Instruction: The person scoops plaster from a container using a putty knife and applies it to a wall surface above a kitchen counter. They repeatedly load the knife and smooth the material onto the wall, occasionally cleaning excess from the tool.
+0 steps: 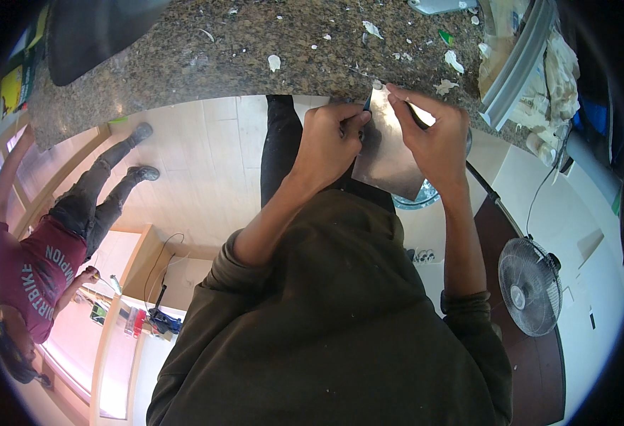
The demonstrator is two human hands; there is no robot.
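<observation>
I had both grips working just at the near edge of the granite counter (305, 42). The left hand (326, 138) was pinched narrow, thumb and forefinger meeting around a slim blue piece (367, 104); I could not tell whether that piece pressed on the metal plate (390, 153) or only stood beside it. The right hand (436, 135) had its thumb and forefinger together at the plate's right edge, up by the counter, and I judged them to be gripping it. A dark strip (417, 117) showed in the gap behind those fingertips, perhaps a handle; whether it joined the plate was hidden from me.

I judged that everything turned on how the plate lay between the two pinches: its long axis ran from the counter's edge back toward the wearer, slanting a little rightward, with most of it hanging below the grips on the side away from the counter. Both hands were about equally close to its upper end.

The plate looked flat, four-sided and smooth, glaring bright near the counter and dull grey farther from it. A small pale lump (378, 84) sat at its corner nearest the counter.

Farther out, I saw a round bluish rim (422, 202) partly behind the plate, off the counter's near side, and white flakes (274, 62) scattered over the counter itself.
</observation>
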